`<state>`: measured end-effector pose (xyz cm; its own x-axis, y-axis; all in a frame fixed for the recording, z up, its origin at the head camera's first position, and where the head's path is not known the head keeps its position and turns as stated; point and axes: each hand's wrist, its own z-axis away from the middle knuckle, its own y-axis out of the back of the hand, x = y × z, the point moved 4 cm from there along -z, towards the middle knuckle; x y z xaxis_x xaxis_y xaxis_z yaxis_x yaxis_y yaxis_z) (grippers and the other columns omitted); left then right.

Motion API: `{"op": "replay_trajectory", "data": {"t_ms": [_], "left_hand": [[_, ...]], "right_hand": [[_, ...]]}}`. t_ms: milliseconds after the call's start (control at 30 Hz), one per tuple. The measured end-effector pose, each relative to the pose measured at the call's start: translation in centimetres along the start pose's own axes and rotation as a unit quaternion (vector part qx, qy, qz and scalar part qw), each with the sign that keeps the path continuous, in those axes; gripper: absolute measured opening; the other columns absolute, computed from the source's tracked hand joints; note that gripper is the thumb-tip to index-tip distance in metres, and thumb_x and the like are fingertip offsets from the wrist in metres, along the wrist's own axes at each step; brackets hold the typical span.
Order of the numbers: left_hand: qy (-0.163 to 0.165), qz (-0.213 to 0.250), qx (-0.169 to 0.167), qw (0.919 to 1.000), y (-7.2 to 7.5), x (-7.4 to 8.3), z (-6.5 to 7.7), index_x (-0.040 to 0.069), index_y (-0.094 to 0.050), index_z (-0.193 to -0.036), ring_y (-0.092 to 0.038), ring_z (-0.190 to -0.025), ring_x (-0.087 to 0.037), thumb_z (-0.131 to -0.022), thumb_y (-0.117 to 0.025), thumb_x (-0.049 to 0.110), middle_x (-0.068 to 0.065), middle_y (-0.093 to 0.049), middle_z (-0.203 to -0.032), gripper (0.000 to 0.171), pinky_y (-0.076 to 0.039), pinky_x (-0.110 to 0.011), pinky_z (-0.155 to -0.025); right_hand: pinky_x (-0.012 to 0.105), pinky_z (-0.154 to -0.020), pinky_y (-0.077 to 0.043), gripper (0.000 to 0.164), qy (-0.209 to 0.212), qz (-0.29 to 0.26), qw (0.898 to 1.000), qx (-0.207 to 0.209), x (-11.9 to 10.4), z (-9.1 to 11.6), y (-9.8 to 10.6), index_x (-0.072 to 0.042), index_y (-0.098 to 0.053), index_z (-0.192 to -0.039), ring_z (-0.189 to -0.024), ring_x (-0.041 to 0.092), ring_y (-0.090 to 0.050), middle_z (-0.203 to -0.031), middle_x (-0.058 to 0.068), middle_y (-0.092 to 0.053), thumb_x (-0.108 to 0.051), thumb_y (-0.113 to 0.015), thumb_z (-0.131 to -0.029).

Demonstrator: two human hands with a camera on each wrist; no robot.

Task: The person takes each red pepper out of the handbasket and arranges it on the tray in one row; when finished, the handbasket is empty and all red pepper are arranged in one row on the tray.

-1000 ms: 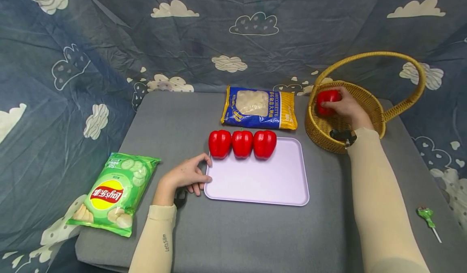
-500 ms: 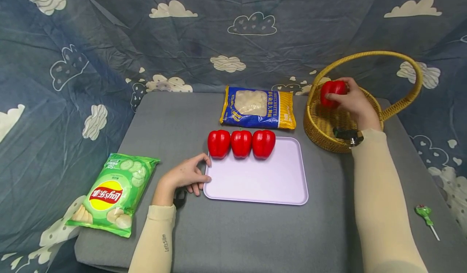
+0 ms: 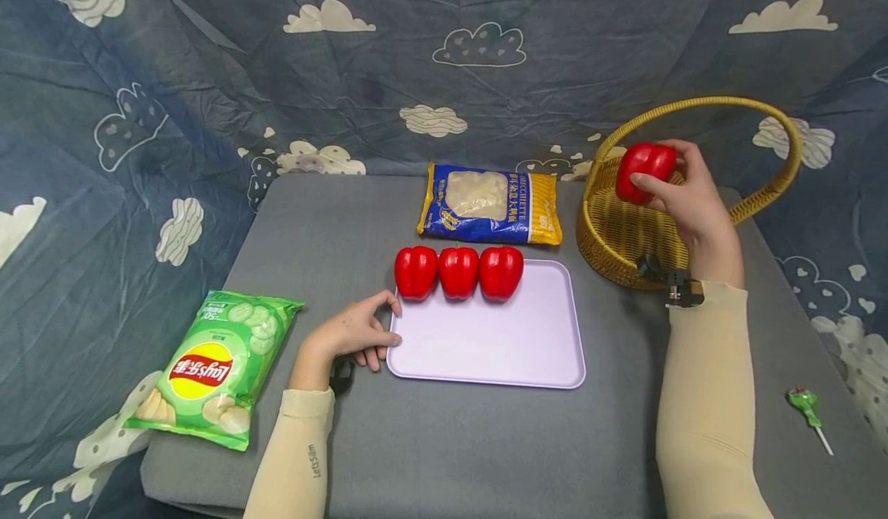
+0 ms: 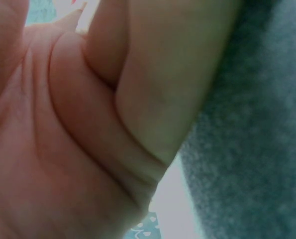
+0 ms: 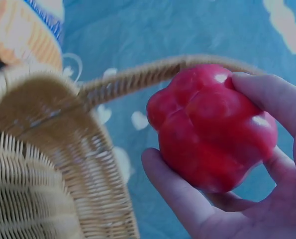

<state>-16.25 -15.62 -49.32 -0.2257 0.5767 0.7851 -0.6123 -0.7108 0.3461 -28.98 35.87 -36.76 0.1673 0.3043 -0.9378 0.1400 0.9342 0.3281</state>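
Observation:
My right hand [image 3: 694,195] holds a shiny red bell pepper [image 3: 645,170] over the wicker basket [image 3: 597,245]. In the right wrist view, thumb and fingers wrap the sides of the bell pepper [image 5: 212,134], its lobed end facing the camera. My left hand [image 3: 354,330] rests at the left edge of the pale purple tray [image 3: 486,349], thumb and index finger spread apart and touching the rim. Three more red bell peppers, a left one [image 3: 416,272], a middle one [image 3: 459,274] and a right one [image 3: 501,274], stand in a row along the tray's far edge. Only palm and fingers fill most of the left wrist view.
Behind the tray lies a blue and yellow pasta bag [image 3: 489,203]. A green chip bag [image 3: 218,365] is on the left of the grey table [image 3: 444,449], and a green lollipop [image 3: 808,411] on the right. The basket's tall handle [image 3: 721,102] arches over its opening.
My right hand has lifted the bell pepper up from inside the basket and shifted it slightly right. The left hand, tray and the row of peppers stay put.

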Motion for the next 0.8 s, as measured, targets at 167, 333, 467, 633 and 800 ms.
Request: {"op": "replay_trajectory", "data": {"t_ms": [167,333,467,633,800], "left_hand": [[-0.002,-0.002,0.002,1.0,0.0,0.1,0.0,0.019,-0.052,-0.127,-0.069,-0.051,-0.02,-0.095,-0.079,0.016,-0.01,-0.07,-0.07,0.043,-0.056,-0.029,-0.049],[-0.003,-0.003,0.003,1.0,0.1,0.0,0.1,0.019,-0.052,-0.127,-0.069,-0.051,-0.02,-0.095,-0.079,0.016,-0.01,-0.07,-0.07,0.043,-0.057,-0.029,-0.049],[-0.003,-0.002,0.001,1.0,0.2,0.0,0.0,0.019,-0.052,-0.127,-0.069,-0.05,-0.02,-0.095,-0.079,0.016,-0.01,-0.07,-0.07,0.042,-0.057,-0.029,-0.049],[-0.002,0.001,-0.001,1.0,0.2,0.1,-0.1,0.019,-0.052,-0.127,-0.069,-0.051,-0.02,-0.095,-0.079,0.016,-0.01,-0.07,-0.07,0.042,-0.057,-0.03,-0.049],[-0.002,-0.002,0.001,1.0,0.3,0.1,0.0,0.019,-0.052,-0.127,-0.069,-0.051,-0.02,-0.095,-0.079,0.016,-0.01,-0.07,-0.07,0.042,-0.057,-0.03,-0.049]], "right_hand": [[0.011,-0.072,-0.058,0.07,0.04,-0.024,0.999,-0.01,-0.8,2.8,-0.8,-0.038,-0.037,-0.15,-0.141,0.027,-0.037,-0.156,-0.004,-0.038,-0.026,-0.08,-0.096],[0.011,-0.078,-0.058,0.07,0.084,-0.05,0.994,-0.039,-1.0,5.5,-2.0,-0.035,-0.037,-0.149,-0.131,0.022,-0.046,-0.159,-0.001,-0.04,-0.017,-0.079,-0.096],[0.012,-0.083,-0.057,0.069,0.097,-0.012,0.994,-0.055,-0.7,7.0,-3.5,-0.037,-0.037,-0.15,-0.127,0.018,-0.048,-0.156,-0.002,-0.042,-0.017,-0.078,-0.097],[0.014,-0.085,-0.057,0.071,0.088,0.035,0.991,-0.095,0.7,8.0,-5.9,-0.036,-0.035,-0.151,-0.134,0.027,-0.047,-0.159,0.003,-0.038,-0.022,-0.079,-0.097],[0.017,-0.088,-0.058,0.069,0.067,0.041,0.986,-0.15,2.6,8.1,-8.3,-0.028,-0.035,-0.148,-0.134,0.036,-0.049,-0.158,0.01,-0.037,-0.022,-0.08,-0.096]]}}
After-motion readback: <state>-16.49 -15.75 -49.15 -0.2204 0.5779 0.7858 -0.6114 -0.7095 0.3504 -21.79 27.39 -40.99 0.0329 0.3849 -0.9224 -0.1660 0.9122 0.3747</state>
